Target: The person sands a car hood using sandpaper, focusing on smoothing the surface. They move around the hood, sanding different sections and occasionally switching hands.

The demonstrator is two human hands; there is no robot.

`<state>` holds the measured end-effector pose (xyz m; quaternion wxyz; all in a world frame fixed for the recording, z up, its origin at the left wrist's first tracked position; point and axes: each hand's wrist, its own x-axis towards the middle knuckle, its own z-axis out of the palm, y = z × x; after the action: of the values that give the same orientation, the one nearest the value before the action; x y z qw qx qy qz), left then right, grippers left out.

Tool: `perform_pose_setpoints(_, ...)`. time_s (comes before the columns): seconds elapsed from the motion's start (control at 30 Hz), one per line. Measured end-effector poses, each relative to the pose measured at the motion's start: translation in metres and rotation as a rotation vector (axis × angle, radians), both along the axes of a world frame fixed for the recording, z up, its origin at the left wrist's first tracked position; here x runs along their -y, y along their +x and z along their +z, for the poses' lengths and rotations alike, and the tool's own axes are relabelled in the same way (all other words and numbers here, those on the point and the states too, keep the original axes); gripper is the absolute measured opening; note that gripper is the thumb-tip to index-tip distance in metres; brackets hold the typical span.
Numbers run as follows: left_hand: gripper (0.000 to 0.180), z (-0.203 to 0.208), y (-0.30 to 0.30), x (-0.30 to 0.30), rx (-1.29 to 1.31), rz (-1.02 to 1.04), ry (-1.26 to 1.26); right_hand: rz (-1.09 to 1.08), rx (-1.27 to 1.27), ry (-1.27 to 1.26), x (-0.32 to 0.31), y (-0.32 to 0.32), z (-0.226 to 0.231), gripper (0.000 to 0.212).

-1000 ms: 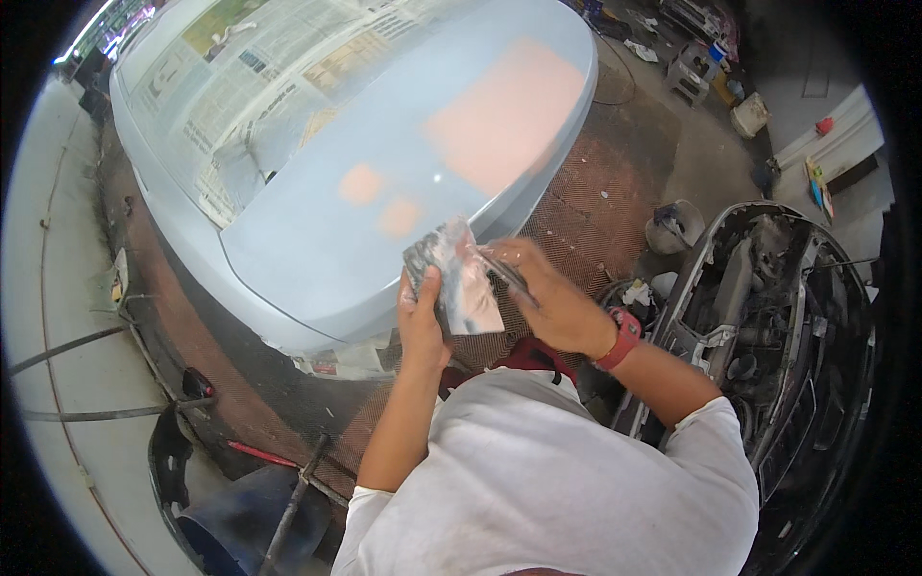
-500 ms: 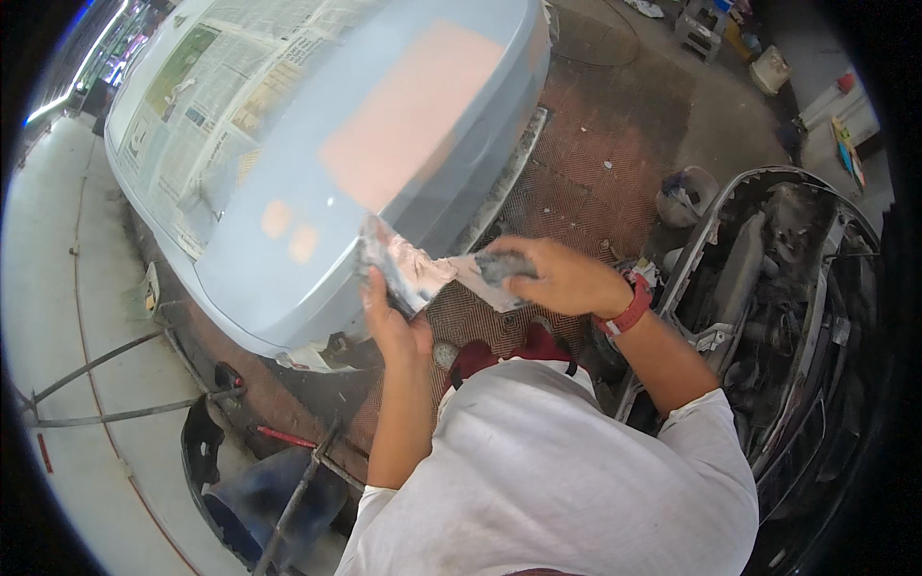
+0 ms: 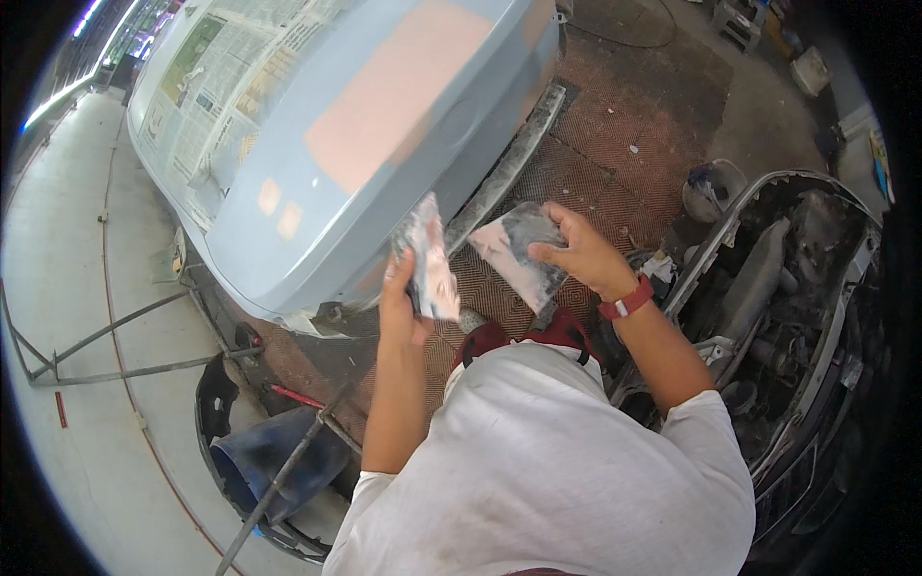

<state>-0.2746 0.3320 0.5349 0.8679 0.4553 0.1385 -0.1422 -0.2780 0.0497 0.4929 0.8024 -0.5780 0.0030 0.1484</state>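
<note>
My left hand (image 3: 398, 305) grips a narrow flat plate (image 3: 434, 264) smeared with pink putty, tilted with its coated face toward the right. In my right hand (image 3: 588, 252), the thumb and fingers pinch a flat putty spreader (image 3: 517, 255), its wide end pointing down, with pink putty and dark grey stains on it. A small gap separates the two tools. Just beyond them curves a grey-primed car body (image 3: 384, 206), which carries a large pink putty patch (image 3: 399, 91) and two small pink spots (image 3: 278, 208).
Newspaper (image 3: 235, 91) masks the car's glass. At right lies an open car shell (image 3: 759, 278) with dark parts, beside a bucket (image 3: 713, 187). Metal tube stands (image 3: 125, 331) and a blue curved panel (image 3: 283, 461) are at left. Ribbed matting (image 3: 624, 125) covers part of the floor.
The plate and the spreader, touching or nearly so before, are now apart. My right hand has moved slightly right and its spreader points downward. The view has shifted a little.
</note>
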Motion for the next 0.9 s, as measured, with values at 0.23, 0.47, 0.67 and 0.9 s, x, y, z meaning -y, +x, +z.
perform_pose_setpoints(0.23,0.049,0.001,0.012,0.044,0.086,0.224,0.088,-0.056,0.609,-0.477,-0.026,-0.023,0.068,0.046)
perform_pose_setpoints(0.47,0.05,-0.016,0.012,0.051,0.057,0.184,0.07,0.246,0.618,-1.07,-0.012,-0.032,0.046,0.051)
perform_pose_setpoints(0.67,0.049,-0.017,0.007,0.053,0.041,0.161,-0.017,0.121,0.722,-0.885,-0.005,-0.019,0.06,0.049)
perform_pose_setpoints(0.9,0.046,-0.017,0.011,0.054,0.209,0.298,0.159,0.048,0.314,-0.222,-0.02,-0.019,0.066,0.055)
